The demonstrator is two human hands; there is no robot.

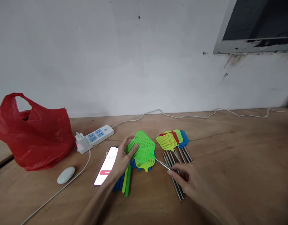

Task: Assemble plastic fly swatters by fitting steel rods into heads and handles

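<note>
My left hand (121, 157) pinches a green perforated fly swatter head (141, 145) by its left edge, thumb on top. In my right hand (187, 178) is a thin metal rod (163, 163), its tip at the neck of the green head; I cannot tell how deep it sits. Below the green head lie a yellow-green swatter head (146, 165) and blue ones, partly hidden. Green, yellow and blue handles (128, 181) lie under my left wrist. Beside my right hand several metal rods (176, 187) lie below yellow, red and blue swatter heads (167, 141).
A lit phone (101, 172) lies left of my left hand. Farther left are a white power strip (100, 135), a white mouse (66, 175) and a red plastic bag (38, 137). A white cable (183, 117) runs along the wall at the back of the wooden table (240, 162).
</note>
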